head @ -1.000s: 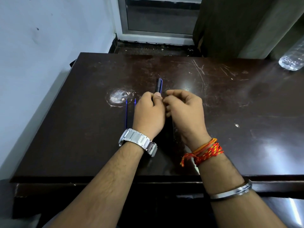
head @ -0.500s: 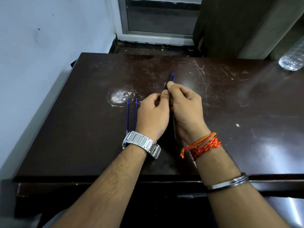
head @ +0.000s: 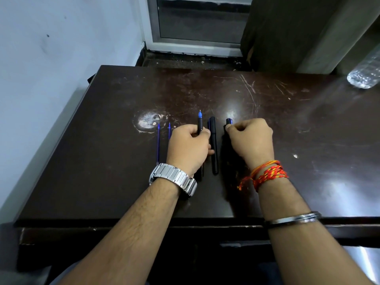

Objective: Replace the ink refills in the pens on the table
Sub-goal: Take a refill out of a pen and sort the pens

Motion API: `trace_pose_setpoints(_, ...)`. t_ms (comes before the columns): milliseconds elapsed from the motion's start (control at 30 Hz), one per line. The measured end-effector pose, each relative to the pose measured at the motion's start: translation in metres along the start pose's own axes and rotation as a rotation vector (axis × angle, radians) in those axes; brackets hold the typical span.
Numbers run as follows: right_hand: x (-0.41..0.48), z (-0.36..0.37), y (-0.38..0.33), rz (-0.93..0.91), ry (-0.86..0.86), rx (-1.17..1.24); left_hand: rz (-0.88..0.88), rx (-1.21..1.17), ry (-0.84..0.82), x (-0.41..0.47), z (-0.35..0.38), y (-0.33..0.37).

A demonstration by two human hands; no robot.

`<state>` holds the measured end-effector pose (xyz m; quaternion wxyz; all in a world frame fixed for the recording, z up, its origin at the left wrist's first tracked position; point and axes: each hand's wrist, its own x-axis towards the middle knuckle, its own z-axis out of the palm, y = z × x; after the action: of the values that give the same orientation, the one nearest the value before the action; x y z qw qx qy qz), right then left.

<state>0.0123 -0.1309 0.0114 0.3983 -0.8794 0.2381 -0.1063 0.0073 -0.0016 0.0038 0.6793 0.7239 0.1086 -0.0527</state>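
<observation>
My left hand (head: 188,147) grips an uncapped black pen (head: 200,122) with a blue tip that points away from me. My right hand (head: 249,139) holds a black and blue pen cap (head: 229,121), of which only the far end shows above my fingers. Between the two hands a capped black pen (head: 213,149) lies flat on the dark table (head: 102,161). Two thin blue ink refills (head: 158,140) lie side by side to the left of my left hand; the nearer one (head: 169,130) is partly hidden by it.
A worn pale patch (head: 148,121) marks the tabletop beyond the refills. A clear plastic bottle (head: 365,73) lies at the table's far right. A white wall runs along the left, and a door frame (head: 197,44) stands beyond the far edge.
My hands have drawn apart: the cap has come off the pen and gone right with my right hand. The left hand keeps the pen body. A capped pen now shows between them.
</observation>
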Motion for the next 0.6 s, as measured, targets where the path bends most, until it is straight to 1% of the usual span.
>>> trace_pose_setpoints(200,0.000,0.004,-0.001,-0.027,0.029,0.015,0.064,-0.001,0.083,-0.001,-0.002,-0.002)
trace_pose_setpoints(300,-0.003,0.005,-0.002,-0.043,0.044,-0.017,0.085,0.024,0.094,-0.001,-0.003,-0.002)
trace_pose_setpoints(400,-0.006,0.007,-0.006,-0.109,0.142,-0.059,0.104,0.043,0.109,0.001,-0.004,-0.004)
trace_pose_setpoints(467,-0.007,0.008,-0.011,-0.153,0.161,0.004,0.147,0.084,0.131,0.001,-0.005,-0.004)
trace_pose_setpoints(533,-0.010,0.010,-0.017,-0.128,0.060,0.185,0.199,0.159,0.145,0.001,-0.006,-0.003)
trace_pose_setpoints(600,-0.013,0.015,-0.021,-0.058,-0.107,0.360,0.225,0.189,0.139,0.000,-0.006,-0.001)
